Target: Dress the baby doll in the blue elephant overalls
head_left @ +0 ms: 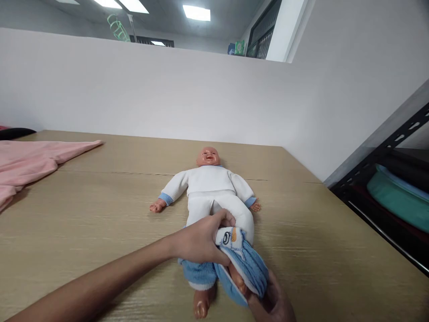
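A baby doll [209, 179] lies on its back on the table, dressed in a white top and white leggings with blue cuffs. Blue terry pants [200, 273] are around its lower legs. My left hand [201, 237] is closed on the upper edge of the blue pants, by a white patch [229, 237] with an eye and an orange beak. At the hem of the same pant leg [256, 270], my right hand [273, 302] grips the cloth beside the doll's foot [237, 279]. The doll's other foot [201, 302] sticks out of its pant leg.
A pink garment [30, 161] is spread over the left of the wooden table [117, 192]. A white wall [150, 94] rises behind the table. To the right, a black metal rack [385, 232] holds folded green cloth [398, 197].
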